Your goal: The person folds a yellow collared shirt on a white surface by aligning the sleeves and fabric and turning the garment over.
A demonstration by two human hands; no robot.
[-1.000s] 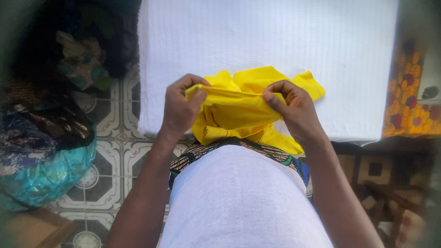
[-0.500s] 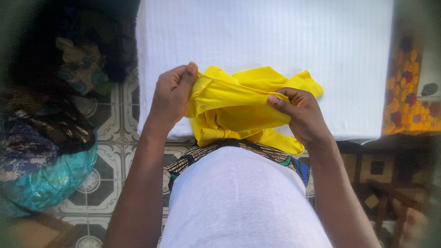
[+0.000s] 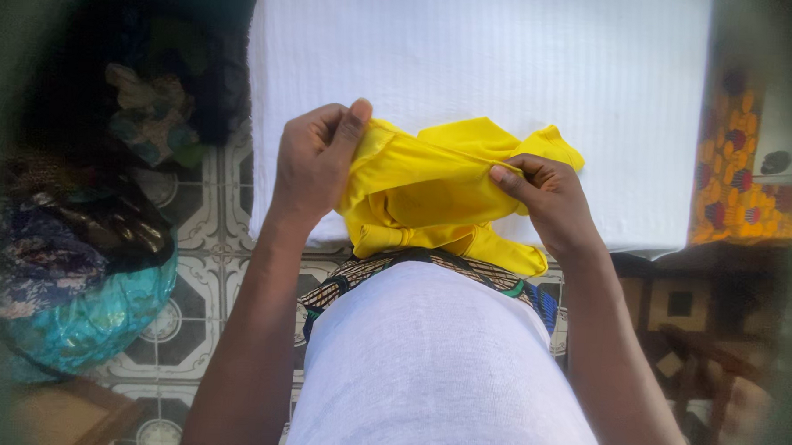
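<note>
So from where I'm watching, the yellow garment (image 3: 432, 193) is bunched up at the near edge of the white cloth-covered table (image 3: 507, 60), centre of the frame, part of it hanging off toward the person's waist. Left hand (image 3: 315, 163) has its thumb and fingers pinched tight on the garment's left edge, lifted a bit off the table. Right hand (image 3: 546, 197) is pinching the same top edge on the right side, fingers curled in on the fabric. That edge is pulled fairly taut between the two hands.

Progress-wise I'd say it's early: the fabric is crumpled, nothing smoothed flat or folded, so pretty much all the straightening is left.

Compared with a second ago, the left hand has moved up and a little outward, and the edge between the hands looks more stretched. Right hand barely shifted.

Pile of patterned fabrics (image 3: 79, 238) sits on the tiled floor (image 3: 210, 269), lower left.
</note>
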